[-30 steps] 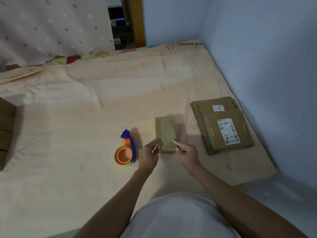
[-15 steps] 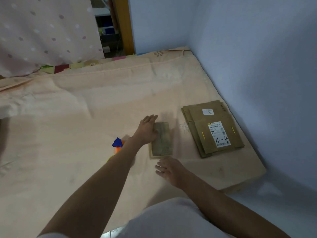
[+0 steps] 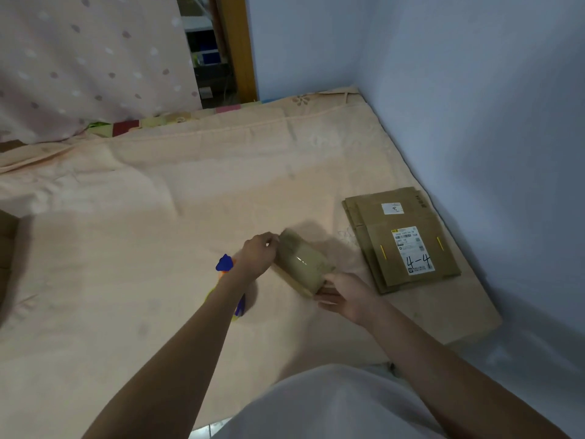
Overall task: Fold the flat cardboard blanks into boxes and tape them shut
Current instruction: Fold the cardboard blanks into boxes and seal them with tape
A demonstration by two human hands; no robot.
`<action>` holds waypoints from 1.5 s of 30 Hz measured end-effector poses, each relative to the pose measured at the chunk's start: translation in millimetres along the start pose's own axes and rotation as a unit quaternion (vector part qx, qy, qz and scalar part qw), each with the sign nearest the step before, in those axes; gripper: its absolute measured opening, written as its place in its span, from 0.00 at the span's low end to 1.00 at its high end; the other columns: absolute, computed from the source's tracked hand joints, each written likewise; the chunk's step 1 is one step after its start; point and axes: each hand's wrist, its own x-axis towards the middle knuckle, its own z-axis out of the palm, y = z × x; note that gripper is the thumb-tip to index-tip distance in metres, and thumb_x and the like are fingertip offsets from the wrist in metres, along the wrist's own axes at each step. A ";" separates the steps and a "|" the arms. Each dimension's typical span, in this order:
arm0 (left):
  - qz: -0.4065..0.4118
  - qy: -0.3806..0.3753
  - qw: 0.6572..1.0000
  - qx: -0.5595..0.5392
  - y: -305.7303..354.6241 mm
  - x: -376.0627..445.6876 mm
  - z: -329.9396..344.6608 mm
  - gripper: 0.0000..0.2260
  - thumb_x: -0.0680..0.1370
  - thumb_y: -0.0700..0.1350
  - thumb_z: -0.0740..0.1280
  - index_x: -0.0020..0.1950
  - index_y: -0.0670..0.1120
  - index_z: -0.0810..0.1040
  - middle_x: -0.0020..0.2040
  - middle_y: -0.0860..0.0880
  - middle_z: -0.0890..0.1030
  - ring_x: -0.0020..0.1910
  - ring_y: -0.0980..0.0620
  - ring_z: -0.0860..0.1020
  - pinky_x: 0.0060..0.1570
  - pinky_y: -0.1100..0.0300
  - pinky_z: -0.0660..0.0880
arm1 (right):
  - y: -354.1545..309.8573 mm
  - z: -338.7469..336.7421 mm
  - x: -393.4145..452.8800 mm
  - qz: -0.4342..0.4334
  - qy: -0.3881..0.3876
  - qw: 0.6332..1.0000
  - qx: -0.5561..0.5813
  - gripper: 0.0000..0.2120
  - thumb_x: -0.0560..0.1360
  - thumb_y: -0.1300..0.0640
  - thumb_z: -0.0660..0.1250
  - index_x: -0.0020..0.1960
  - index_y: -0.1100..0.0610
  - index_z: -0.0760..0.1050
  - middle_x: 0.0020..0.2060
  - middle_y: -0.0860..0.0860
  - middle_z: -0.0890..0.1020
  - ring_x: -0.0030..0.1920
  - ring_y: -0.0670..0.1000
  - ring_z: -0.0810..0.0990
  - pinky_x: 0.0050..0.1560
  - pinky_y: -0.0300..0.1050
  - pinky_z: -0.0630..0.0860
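Note:
A small taped cardboard box (image 3: pixel 300 264) is tilted on the peach bedsheet, its shiny taped face up. My left hand (image 3: pixel 258 253) grips its far left end. My right hand (image 3: pixel 343 294) holds its near right end, fingers under the edge. A stack of flat cardboard blanks (image 3: pixel 400 239) with a white label marked 4-4 lies to the right, near the wall. The orange and blue tape dispenser (image 3: pixel 225 264) lies left of the box, mostly hidden behind my left forearm.
The bedsheet (image 3: pixel 158 232) covers a mattress whose right edge runs along the blue wall (image 3: pixel 490 122). More brown cardboard (image 3: pixel 6 242) shows at the left frame edge. A dotted curtain (image 3: pixel 79 58) hangs at the back left.
My right hand came up off the sheet and took the box's near end. The box turned from lying flat to tilted between both hands.

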 end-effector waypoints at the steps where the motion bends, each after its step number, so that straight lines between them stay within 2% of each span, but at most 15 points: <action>1: -0.014 0.003 1.000 -0.019 -5.6 -6.3 -0.3 0.16 0.83 0.50 0.57 0.64 0.49 0.80 0.57 0.48 0.82 0.57 0.46 0.77 0.56 0.55 0.73 | -6.9 -2.6 0.3 -0.004 0.016 1.000 -0.019 0.10 0.83 0.57 0.61 0.58 0.60 0.78 0.46 0.56 0.83 0.43 0.56 0.80 0.45 0.47 0.77; 7: -0.068 0.015 0.978 -0.198 -38.5 -56.6 17.9 0.12 0.83 0.42 0.59 0.62 0.42 0.80 0.55 0.44 0.83 0.53 0.45 0.81 0.59 0.47 0.77 | -49.0 2.4 9.8 -0.042 0.055 0.989 -0.131 0.10 0.82 0.57 0.60 0.56 0.56 0.79 0.41 0.51 0.82 0.37 0.49 0.79 0.34 0.41 0.74; 12: -0.070 0.023 0.990 -0.124 -41.1 -69.8 23.5 0.13 0.83 0.45 0.60 0.66 0.43 0.75 0.57 0.45 0.81 0.54 0.44 0.80 0.58 0.49 0.76 | -57.0 11.6 17.9 -0.071 0.082 0.966 -0.233 0.10 0.81 0.58 0.60 0.60 0.57 0.77 0.51 0.52 0.81 0.44 0.49 0.78 0.36 0.42 0.75; 16: -0.010 0.061 0.997 -0.041 -20.2 -50.4 14.7 0.17 0.83 0.46 0.61 0.71 0.43 0.70 0.60 0.45 0.74 0.51 0.50 0.74 0.52 0.60 0.69 | -41.1 2.5 25.9 -0.090 0.114 0.976 -0.161 0.08 0.78 0.55 0.64 0.50 0.56 0.81 0.50 0.54 0.85 0.48 0.55 0.83 0.53 0.54 0.82; 19: 0.005 0.015 1.000 0.018 -3.2 -26.5 11.8 0.21 0.84 0.47 0.59 0.76 0.45 0.65 0.71 0.44 0.71 0.64 0.45 0.74 0.62 0.57 0.69 | -20.3 -3.8 11.3 -0.057 0.161 0.984 -0.055 0.06 0.78 0.58 0.63 0.44 0.56 0.76 0.40 0.54 0.78 0.37 0.53 0.74 0.41 0.48 0.74; 22: -0.001 -0.083 0.993 0.079 10.5 -8.6 19.4 0.22 0.83 0.42 0.56 0.78 0.46 0.62 0.72 0.43 0.72 0.69 0.42 0.71 0.64 0.56 0.68 | 11.7 1.9 -0.3 0.024 0.058 0.998 0.003 0.06 0.81 0.61 0.59 0.48 0.58 0.73 0.39 0.56 0.75 0.31 0.52 0.74 0.38 0.47 0.74; 26: -0.007 -0.100 0.988 0.121 18.3 -3.2 28.0 0.21 0.82 0.46 0.55 0.75 0.49 0.67 0.68 0.43 0.76 0.66 0.41 0.73 0.63 0.52 0.70 | 22.4 16.4 1.8 0.005 -0.005 0.999 -0.036 0.04 0.81 0.61 0.62 0.54 0.58 0.75 0.52 0.56 0.79 0.53 0.56 0.81 0.60 0.52 0.79; 28: -0.012 -0.097 0.986 0.132 19.1 -5.6 29.7 0.19 0.83 0.45 0.53 0.73 0.47 0.70 0.67 0.42 0.77 0.64 0.39 0.74 0.62 0.52 0.71 | 14.1 18.9 3.7 -0.018 -0.005 0.999 -0.045 0.08 0.81 0.63 0.61 0.58 0.60 0.76 0.54 0.59 0.81 0.56 0.58 0.81 0.59 0.54 0.79; 30: -0.035 -0.082 0.992 0.093 13.4 -7.1 29.9 0.19 0.83 0.45 0.53 0.73 0.46 0.72 0.67 0.41 0.77 0.65 0.38 0.74 0.63 0.52 0.71 | 2.6 18.5 6.5 -0.042 -0.009 0.997 -0.066 0.11 0.80 0.65 0.60 0.59 0.61 0.78 0.54 0.61 0.83 0.53 0.59 0.83 0.53 0.55 0.82; 33: -0.083 -0.052 0.993 -0.068 -3.3 -10.9 28.7 0.21 0.80 0.42 0.55 0.72 0.45 0.72 0.61 0.40 0.80 0.58 0.39 0.78 0.60 0.46 0.77 | -13.8 18.7 11.6 -0.088 0.000 0.989 -0.123 0.15 0.80 0.64 0.58 0.58 0.53 0.80 0.54 0.55 0.85 0.53 0.56 0.84 0.55 0.57 0.82; 35: -0.099 -0.036 0.981 -0.162 -12.0 -18.0 29.1 0.19 0.80 0.38 0.57 0.71 0.43 0.73 0.52 0.42 0.81 0.49 0.42 0.80 0.51 0.46 0.82 | -23.9 21.8 12.7 -0.116 0.000 0.982 -0.152 0.15 0.83 0.63 0.58 0.64 0.53 0.79 0.57 0.50 0.83 0.55 0.53 0.82 0.50 0.50 0.82; 38: -0.102 -0.004 0.973 -0.208 -22.6 -27.6 34.5 0.19 0.81 0.35 0.61 0.73 0.42 0.71 0.56 0.43 0.81 0.49 0.44 0.81 0.44 0.52 0.83 | -28.2 22.5 21.2 -0.137 0.012 0.972 -0.190 0.19 0.83 0.61 0.62 0.73 0.56 0.71 0.64 0.51 0.80 0.57 0.50 0.78 0.38 0.36 0.71; 41: -0.113 0.015 0.958 -0.265 -27.4 -33.8 39.6 0.22 0.80 0.34 0.64 0.74 0.42 0.69 0.61 0.42 0.79 0.52 0.44 0.81 0.41 0.56 0.81 | -18.4 21.0 38.5 -0.151 0.038 0.961 -0.229 0.24 0.79 0.60 0.69 0.74 0.55 0.71 0.63 0.51 0.81 0.59 0.52 0.80 0.52 0.46 0.80; 43: -0.114 0.021 0.952 -0.285 -26.0 -35.1 42.2 0.21 0.80 0.34 0.65 0.73 0.43 0.70 0.60 0.43 0.80 0.51 0.44 0.81 0.41 0.57 0.81 | -9.5 15.8 50.3 -0.160 0.064 0.955 -0.240 0.26 0.77 0.59 0.71 0.74 0.52 0.72 0.63 0.51 0.81 0.59 0.52 0.81 0.61 0.51 0.79; 45: -0.111 0.027 0.951 -0.286 -24.8 -34.7 43.9 0.21 0.80 0.34 0.66 0.72 0.42 0.71 0.59 0.43 0.80 0.50 0.44 0.81 0.40 0.58 0.81 | -5.2 12.9 54.7 -0.167 0.071 0.952 -0.248 0.25 0.77 0.59 0.71 0.74 0.51 0.72 0.64 0.51 0.81 0.60 0.52 0.81 0.64 0.50 0.78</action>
